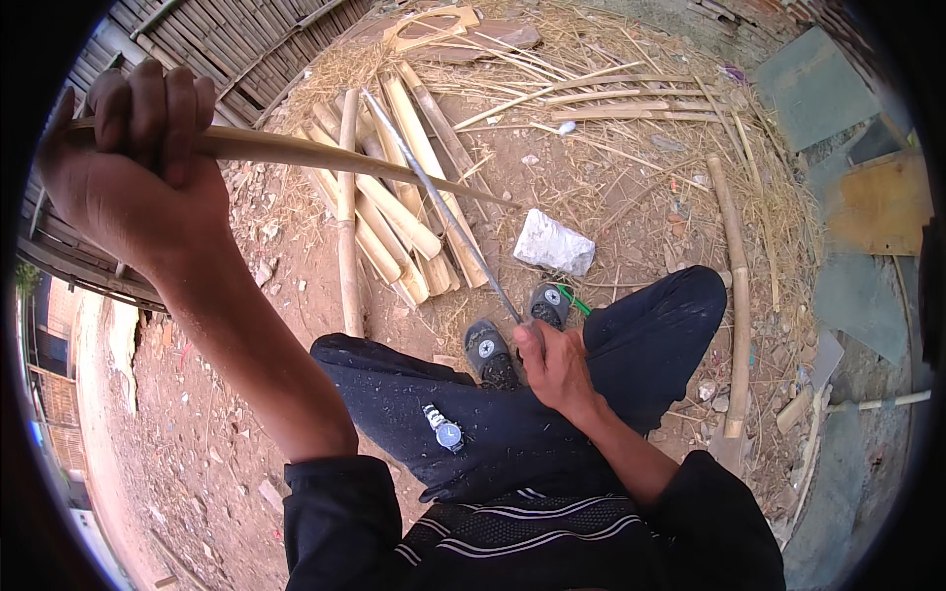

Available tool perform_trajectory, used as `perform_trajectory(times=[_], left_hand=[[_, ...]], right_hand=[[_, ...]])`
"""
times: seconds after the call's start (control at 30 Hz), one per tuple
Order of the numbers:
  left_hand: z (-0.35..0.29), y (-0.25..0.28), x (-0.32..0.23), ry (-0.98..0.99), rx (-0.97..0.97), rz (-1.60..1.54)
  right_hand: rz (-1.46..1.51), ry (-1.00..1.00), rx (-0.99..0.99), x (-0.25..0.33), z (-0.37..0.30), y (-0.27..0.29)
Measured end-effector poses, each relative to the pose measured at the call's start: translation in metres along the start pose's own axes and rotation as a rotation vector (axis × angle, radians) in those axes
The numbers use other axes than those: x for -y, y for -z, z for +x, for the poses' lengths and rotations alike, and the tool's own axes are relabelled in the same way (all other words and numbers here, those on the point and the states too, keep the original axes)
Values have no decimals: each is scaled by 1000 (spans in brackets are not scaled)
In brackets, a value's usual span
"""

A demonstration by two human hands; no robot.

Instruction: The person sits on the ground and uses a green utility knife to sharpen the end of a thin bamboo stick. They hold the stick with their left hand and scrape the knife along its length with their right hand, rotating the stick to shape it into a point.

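My left hand (pixel 128 163) is raised at the upper left, fingers wrapped around a long thin bamboo strip (pixel 325 158) that runs right toward the middle. My right hand (pixel 554 362) rests over my knee and grips the handle of a long narrow blade (pixel 434 197). The blade slants up and left and crosses the strip near its far end. Behind them a pile of split bamboo pieces (pixel 394 207) lies on the dirt.
A white stone block (pixel 554 243) sits on the ground beyond my grey shoes (pixel 488 350). A wristwatch (pixel 445 430) lies on my dark trouser leg. Bamboo poles (pixel 734 295), straw and thin slats litter the right side. A bamboo fence (pixel 227 39) stands at the upper left.
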State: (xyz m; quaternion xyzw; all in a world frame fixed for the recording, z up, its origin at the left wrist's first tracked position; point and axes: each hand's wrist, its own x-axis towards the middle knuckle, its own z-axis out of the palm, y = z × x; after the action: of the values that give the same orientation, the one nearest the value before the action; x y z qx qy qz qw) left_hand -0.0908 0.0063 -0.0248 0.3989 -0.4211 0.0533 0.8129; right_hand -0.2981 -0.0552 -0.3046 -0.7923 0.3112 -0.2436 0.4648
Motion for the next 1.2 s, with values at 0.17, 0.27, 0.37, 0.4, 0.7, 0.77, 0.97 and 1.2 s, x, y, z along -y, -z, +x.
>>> perform_trajectory(times=[0.17,0.27,0.37,0.4,0.7,0.77,0.97,1.2], left_hand=[[-6,-3,3,-3,126,-96],[3,11,1,-12,11,25],[1,-6,3,-51,-225,207],[1,-7,5,-44,-183,177],[21,20,11,-44,-155,212],[30,34,11,-19,-84,192],[37,42,12,48,296,-75],[53,46,24,-115,-106,114]], right_hand=[[-8,-240,7,-49,26,0],[55,-198,85,-1,20,6],[93,-76,54,6,19,2],[82,-89,20,-19,28,-9],[-61,-177,79,-2,62,-10],[14,15,25,5,58,-9],[-58,-605,85,-91,102,-14],[-60,-177,13,-46,83,-13]])
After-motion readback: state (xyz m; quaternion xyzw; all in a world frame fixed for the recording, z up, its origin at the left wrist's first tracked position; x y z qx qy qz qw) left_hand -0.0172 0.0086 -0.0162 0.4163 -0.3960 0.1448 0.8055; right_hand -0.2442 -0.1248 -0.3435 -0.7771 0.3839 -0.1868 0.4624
